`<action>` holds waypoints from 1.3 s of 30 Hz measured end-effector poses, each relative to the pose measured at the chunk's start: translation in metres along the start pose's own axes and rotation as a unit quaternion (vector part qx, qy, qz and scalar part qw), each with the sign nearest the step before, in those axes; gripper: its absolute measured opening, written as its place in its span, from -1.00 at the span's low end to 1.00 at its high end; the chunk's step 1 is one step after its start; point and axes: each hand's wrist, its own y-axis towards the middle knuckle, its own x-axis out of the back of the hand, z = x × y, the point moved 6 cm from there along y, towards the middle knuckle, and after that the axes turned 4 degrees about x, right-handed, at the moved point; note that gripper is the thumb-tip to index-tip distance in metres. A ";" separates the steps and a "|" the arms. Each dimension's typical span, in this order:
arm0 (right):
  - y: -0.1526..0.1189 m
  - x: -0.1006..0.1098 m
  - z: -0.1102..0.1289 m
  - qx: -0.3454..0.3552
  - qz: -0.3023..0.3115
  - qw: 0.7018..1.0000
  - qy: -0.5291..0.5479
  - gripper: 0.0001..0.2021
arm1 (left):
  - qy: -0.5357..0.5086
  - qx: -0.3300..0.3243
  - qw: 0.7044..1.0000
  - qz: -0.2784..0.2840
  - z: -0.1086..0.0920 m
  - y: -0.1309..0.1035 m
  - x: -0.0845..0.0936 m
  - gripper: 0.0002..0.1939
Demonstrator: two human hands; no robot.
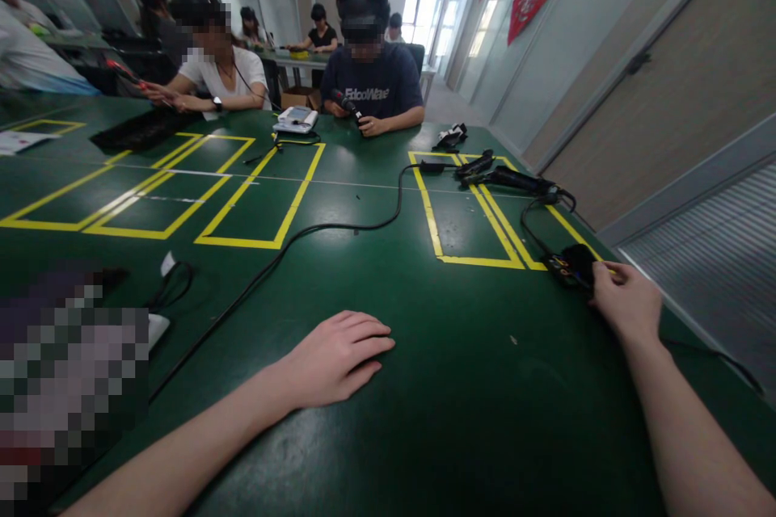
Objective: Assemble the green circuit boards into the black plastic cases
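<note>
Two bare hands are at the green bench point(436, 404), and only one has hold of anything. The right hand point(627, 300) pinches the near end of a black device point(579, 260), thumb and fingers drawn together on it; the device sits just ahead and to the left of that hand, by the bench's edge. The left hand point(339, 357) lies palm down, open, its fingers loosely together and slightly bent, holding nothing.

As I judge it, the handling is at an early point: a grip on the device is made, while the black tool point(515, 179), farther beyond the right hand, lies untouched. A short lead point(529, 228) runs between tool and device and looks connected at both ends, so any separating or tidying would be left to do. Whether the device is lifted or rests on the bench, I cannot tell.

The device is dark and compact. Its part nearest the fingers is a plain, rounded black mass; the part farther left of the right hand is more broken up, with small coloured flecks too blurred to read. Yellow tape point(485, 263) marks outlines left of it. A long black cable point(321, 228) curves past the far side of the left hand, apart from its fingers.
</note>
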 end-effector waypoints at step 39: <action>-0.016 -0.003 0.045 0.064 0.094 0.993 0.031 -0.71 | -0.006 0.007 1.000 0.000 0.001 -0.003 0.002 -0.69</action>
